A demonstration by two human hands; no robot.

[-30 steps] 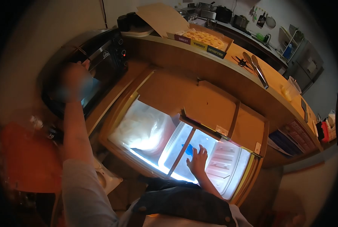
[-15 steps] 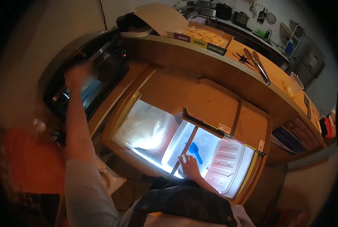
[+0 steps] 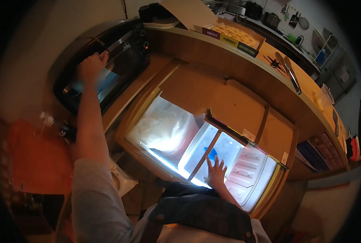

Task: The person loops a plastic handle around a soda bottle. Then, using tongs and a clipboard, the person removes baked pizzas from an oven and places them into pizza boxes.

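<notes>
My left hand (image 3: pixel 93 69) is closed at the upper edge of the black oven's door (image 3: pixel 119 62), at the upper left. Its fingers are curled, and what they grip is too dark to make out. Lower down, my right hand (image 3: pixel 216 173) has its fingers spread over the lit glass top of a chest freezer (image 3: pixel 233 152). A blue scoop (image 3: pixel 211 153) shows just beyond its fingertips, partly hidden by the hand. Left of it, a cloudy plastic bag (image 3: pixel 164 125) lies under the glass. Flattened cardboard (image 3: pixel 233 103) covers the freezer's far part.
Along the wooden counter (image 3: pixel 265 56) stand an open pizza box (image 3: pixel 233 38), metal tongs (image 3: pixel 290 73) and a clear plastic cup (image 3: pixel 324 97). An orange chair (image 3: pixel 41 158) is at the lower left. Pots and a dish rack are in the background.
My right hand first drew back towards me, uncovering the scoop, then moved forward again with fingers spread. My left hand stays by the oven. The view has shifted.
</notes>
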